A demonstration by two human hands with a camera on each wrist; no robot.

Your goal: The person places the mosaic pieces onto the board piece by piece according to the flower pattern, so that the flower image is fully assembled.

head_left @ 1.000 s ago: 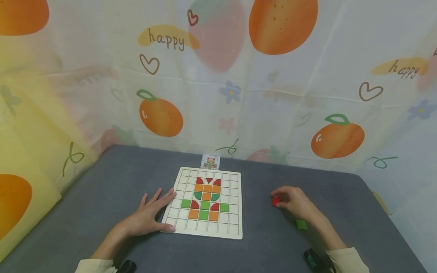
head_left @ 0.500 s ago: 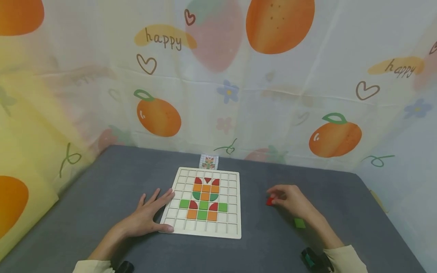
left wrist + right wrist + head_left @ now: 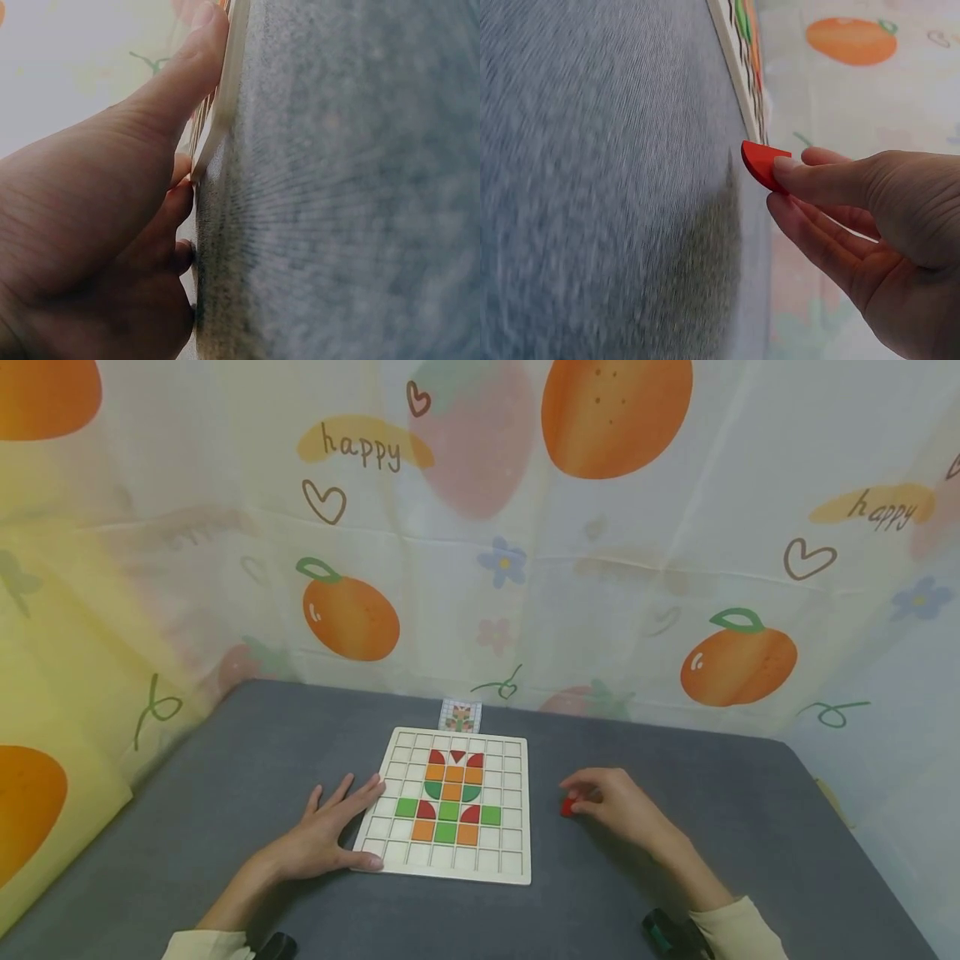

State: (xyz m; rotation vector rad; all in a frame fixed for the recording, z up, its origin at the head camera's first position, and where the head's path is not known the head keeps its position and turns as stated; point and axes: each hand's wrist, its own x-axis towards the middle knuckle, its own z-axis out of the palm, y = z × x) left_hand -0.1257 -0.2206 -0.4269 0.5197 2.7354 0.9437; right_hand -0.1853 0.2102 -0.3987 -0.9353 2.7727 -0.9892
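My left hand (image 3: 330, 835) lies at the left side of a white gridded board (image 3: 510, 860), fingers spread along its edge and thumb on the near-left corner. In the left wrist view the thumb (image 3: 180, 82) reaches over the board's rim. Red, orange and green tiles form a pattern in the board's middle cells. Off the board's right side, my right hand (image 3: 622, 810) pinches a red quarter-circle tile (image 3: 761, 161) between thumb and fingers. The right wrist view shows this tile held above the grey table, its curved edge facing out.
Behind the board lies a small card (image 3: 460, 716) printted with a similar coloured pattern. The grey tabletop (image 3: 315, 727) extends to both sides, and a fruit-printed cloth (image 3: 615, 577) hangs behind it.
My right hand has moved left toward the board, carrying the red tile. The green tile seen earlier beneath the right forearm is now hidden. The left hand has stayed on the board.
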